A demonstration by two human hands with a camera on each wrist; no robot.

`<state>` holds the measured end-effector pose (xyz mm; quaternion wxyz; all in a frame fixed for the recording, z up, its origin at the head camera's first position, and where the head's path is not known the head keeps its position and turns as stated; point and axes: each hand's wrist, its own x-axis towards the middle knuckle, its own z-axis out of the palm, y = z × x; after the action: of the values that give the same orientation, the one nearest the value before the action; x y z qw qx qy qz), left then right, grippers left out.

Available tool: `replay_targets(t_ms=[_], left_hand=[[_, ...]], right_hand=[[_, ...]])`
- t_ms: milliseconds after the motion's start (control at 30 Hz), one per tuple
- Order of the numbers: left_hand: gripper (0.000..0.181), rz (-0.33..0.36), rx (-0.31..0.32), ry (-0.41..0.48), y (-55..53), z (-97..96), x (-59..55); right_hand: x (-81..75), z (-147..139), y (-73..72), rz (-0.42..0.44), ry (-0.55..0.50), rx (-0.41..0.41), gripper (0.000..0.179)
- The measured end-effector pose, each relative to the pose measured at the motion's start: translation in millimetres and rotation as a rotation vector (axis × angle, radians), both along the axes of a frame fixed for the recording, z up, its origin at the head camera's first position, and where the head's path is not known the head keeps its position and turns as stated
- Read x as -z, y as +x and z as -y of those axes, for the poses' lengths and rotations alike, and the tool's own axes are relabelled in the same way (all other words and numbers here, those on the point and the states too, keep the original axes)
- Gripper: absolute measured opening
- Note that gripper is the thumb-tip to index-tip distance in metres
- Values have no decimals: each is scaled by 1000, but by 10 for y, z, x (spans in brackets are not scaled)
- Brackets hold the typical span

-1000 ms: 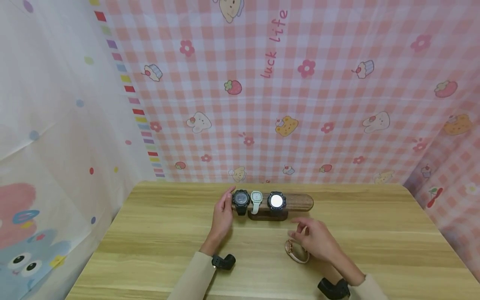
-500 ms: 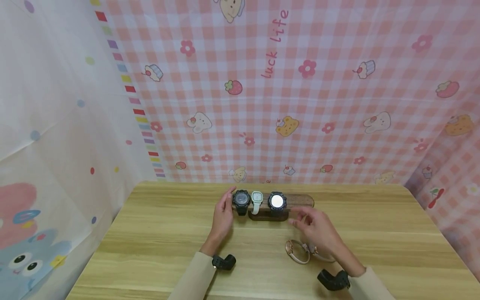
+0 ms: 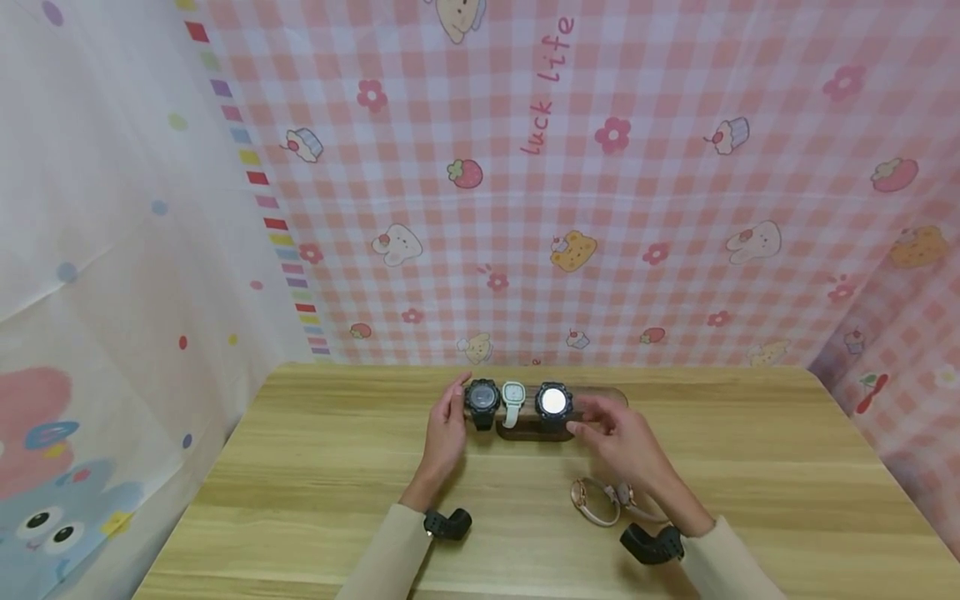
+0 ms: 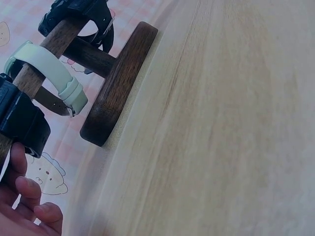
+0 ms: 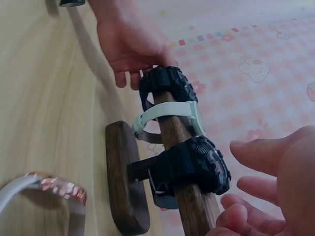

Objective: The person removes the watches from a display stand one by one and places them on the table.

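A dark wooden watch stand [image 4: 120, 86] carries three watches on its bar. A black watch [image 3: 482, 397] sits at the left end, then a pale mint watch [image 3: 513, 394]. Farther right is a second black watch [image 3: 554, 402] whose face shines white. My left hand [image 3: 446, 433] holds the left end of the bar beside the first black watch, index finger reaching behind. My right hand [image 3: 628, 440] is beside the second black watch, overlapping the bar's right part. In the right wrist view its thumb [image 5: 256, 153] and fingers are spread, with a gap between thumb and watch.
Two rose-gold watches, one with a pale strap [image 3: 600, 523] and another [image 3: 627, 495] partly behind my right wrist, stand on the wooden table [image 3: 315, 492] in front of the stand. A pink checked cloth [image 3: 525, 208] hangs behind the table.
My right hand has moved away from the rose-gold watches, forward and slightly left to the second black watch, uncovering the right rose-gold watch. The left hand stays at the bar's end.
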<state>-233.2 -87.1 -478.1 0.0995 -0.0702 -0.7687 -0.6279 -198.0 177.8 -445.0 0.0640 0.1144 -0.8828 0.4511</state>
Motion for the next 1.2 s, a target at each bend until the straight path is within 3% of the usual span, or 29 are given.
replay_targets(t_ms=[200, 800, 1033, 1200], left_hand=[[40, 3, -6, -5, -8, 2, -5], [40, 17, 9, -5, -17, 13, 0], [41, 25, 14, -7, -21, 17, -6], [40, 40, 8, -1, -33, 18, 8]], right_hand=[[-18, 61, -84, -27, -21, 38, 40], [-25, 206, -300, 2, -32, 57, 57], [-23, 228, -339, 27, 6, 65, 63], [-14, 235, -348, 58, 48, 24, 68]])
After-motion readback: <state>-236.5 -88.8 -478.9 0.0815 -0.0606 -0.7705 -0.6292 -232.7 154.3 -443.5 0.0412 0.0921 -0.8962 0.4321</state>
